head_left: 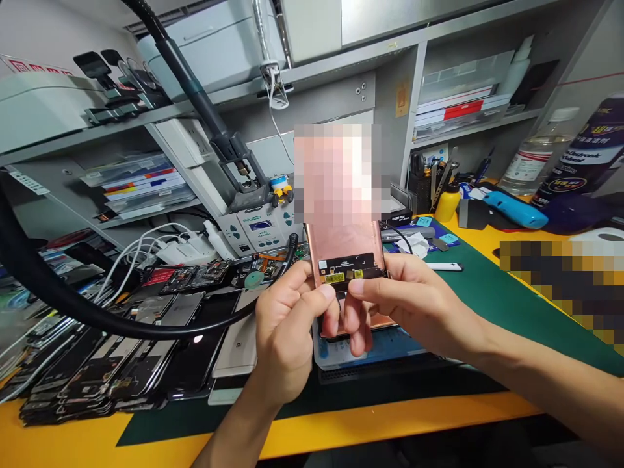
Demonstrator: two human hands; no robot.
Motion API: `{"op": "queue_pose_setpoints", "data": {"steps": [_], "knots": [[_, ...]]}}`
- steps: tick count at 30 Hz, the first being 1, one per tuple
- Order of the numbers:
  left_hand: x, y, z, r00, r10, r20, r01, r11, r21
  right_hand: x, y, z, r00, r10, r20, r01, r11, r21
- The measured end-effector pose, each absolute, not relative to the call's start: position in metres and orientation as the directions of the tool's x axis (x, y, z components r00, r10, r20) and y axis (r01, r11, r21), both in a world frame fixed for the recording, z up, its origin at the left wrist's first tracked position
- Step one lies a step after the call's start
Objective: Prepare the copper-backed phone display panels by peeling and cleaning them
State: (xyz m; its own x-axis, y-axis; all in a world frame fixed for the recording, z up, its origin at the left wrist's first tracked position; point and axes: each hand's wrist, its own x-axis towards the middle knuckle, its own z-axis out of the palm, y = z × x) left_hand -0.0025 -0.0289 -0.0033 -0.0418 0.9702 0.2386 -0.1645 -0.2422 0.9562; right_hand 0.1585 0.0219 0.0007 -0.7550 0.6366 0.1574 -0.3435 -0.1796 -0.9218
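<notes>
Both the left hand [287,325] and the right hand [419,292] pinch the copper-coloured phone screen [345,239] at its lower end, holding it up over the table [390,415], probably so the black cable strip [342,265] faces the person within thumb reach.

From my seat I can't read the print [346,263] on the black strip [351,268], blur swallows the top of the copper-coloured panel [344,227], the left hand [287,325] and right hand [414,286] hide part of its lower end, and the view's right edge cuts the dark can [585,153].
</notes>
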Motion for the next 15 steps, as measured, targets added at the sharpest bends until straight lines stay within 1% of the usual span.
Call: {"op": "queue_pose_setpoints", "data": {"steps": [4,9,12,15], "knots": [[-0.0011,-0.0291,-0.0026,-0.046,0.972,0.229,-0.187,-0.234,0.954,0.1586,0.0246,-0.0004,-0.771,0.613,0.17,-0.378,-0.226,-0.898],[0.0036,-0.0298,-0.0002,-0.081,0.942,0.325,-0.071,-0.331,0.941,0.1603,0.0247,0.0007,-0.778,0.608,0.157,-0.367,-0.238,-0.899],[0.0066,-0.0296,0.0029,-0.066,0.951,0.302,-0.112,-0.308,0.945,0.1615,0.0251,0.0009,-0.789,0.594,0.154,-0.351,-0.231,-0.908],[0.0068,-0.0294,0.0054,-0.008,0.963,0.269,-0.19,-0.265,0.945,0.1613,0.0268,0.0004,-0.793,0.589,0.153,-0.355,-0.243,-0.903]]}}
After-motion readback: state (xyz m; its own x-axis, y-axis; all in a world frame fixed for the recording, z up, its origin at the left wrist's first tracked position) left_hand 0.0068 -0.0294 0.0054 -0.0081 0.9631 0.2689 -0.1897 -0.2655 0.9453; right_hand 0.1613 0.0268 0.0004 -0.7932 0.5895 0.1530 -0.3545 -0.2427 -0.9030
